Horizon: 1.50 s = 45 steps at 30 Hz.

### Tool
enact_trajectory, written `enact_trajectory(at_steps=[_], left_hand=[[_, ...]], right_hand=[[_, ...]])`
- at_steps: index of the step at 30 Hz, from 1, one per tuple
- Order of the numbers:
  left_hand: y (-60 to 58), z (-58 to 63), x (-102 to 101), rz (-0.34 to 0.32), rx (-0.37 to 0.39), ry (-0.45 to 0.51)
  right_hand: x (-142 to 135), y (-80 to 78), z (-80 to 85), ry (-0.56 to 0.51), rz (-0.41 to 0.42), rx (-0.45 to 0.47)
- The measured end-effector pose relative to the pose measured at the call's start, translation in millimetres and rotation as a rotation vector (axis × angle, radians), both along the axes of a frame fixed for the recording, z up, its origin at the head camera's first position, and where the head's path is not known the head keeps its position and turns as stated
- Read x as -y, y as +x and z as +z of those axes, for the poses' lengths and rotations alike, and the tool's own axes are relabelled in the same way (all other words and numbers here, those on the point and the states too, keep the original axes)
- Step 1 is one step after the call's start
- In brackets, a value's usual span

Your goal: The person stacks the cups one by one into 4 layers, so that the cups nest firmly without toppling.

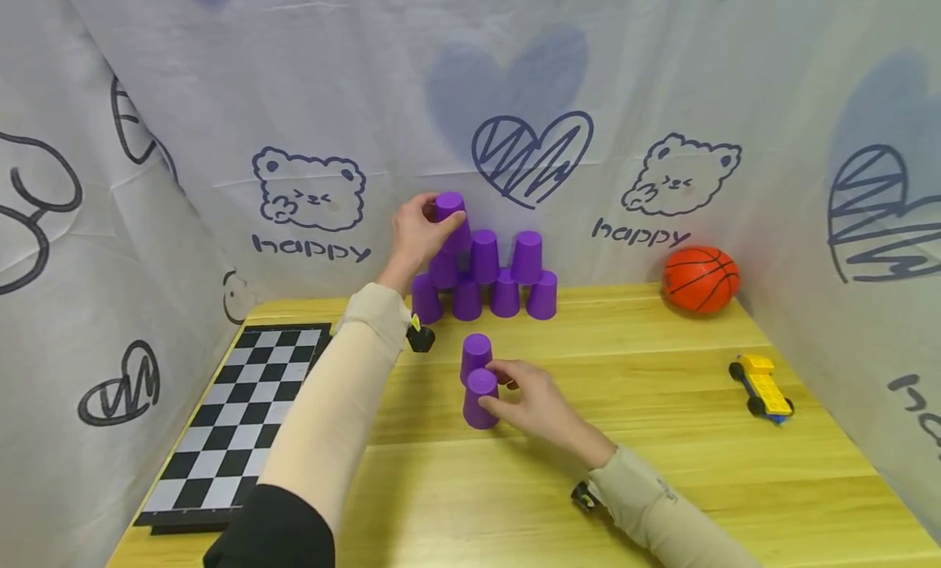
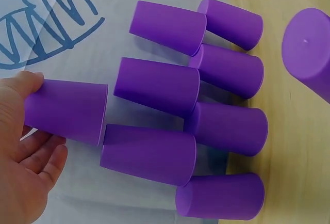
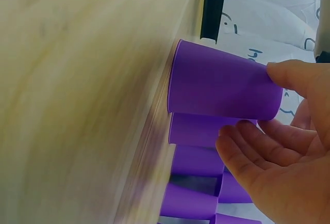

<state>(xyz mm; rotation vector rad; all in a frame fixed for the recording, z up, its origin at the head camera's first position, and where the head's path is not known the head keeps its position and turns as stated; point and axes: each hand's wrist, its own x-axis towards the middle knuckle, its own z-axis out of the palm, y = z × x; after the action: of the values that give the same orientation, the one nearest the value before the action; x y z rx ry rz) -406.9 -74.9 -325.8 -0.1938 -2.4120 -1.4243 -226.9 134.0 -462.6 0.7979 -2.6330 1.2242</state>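
Observation:
My left hand grips an upside-down purple cup between thumb and fingers, at the top of a cup pyramid. Its rim is close over the left part of the pyramid's second row, which has three purple cups. Below them stands a bottom row of several purple cups, all mouth down. Nearer to me, my right hand pinches another upside-down purple cup by its sides, thumb on the near side. Just behind that one is a further purple cup, partly hidden by it.
A black-and-white checkered board lies at the table's left. On the right are an orange basketball at the back and a yellow toy car with a blue base. A printed white cloth hangs behind the wooden table.

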Motion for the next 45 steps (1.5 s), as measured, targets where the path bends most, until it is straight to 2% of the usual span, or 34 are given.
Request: enact_trajectory(at_steps=[15,28,45], left_hand=[[-17.4,0.2,-12.3,0.016,-0.029,-0.073],[-20.5,-0.1,-16.9,0.009,0.0,-0.07],[-23.0,-0.6,-14.3,0.007,-0.005,-0.083]], right_hand=[[-0.5,0.5,-1.2,0.007,0.0,-0.004],[-1.2,4.1,1.8,-0.004,-0.012,0.039],[-0.2,3.6,-0.7,-0.024,0.001,0.047]])
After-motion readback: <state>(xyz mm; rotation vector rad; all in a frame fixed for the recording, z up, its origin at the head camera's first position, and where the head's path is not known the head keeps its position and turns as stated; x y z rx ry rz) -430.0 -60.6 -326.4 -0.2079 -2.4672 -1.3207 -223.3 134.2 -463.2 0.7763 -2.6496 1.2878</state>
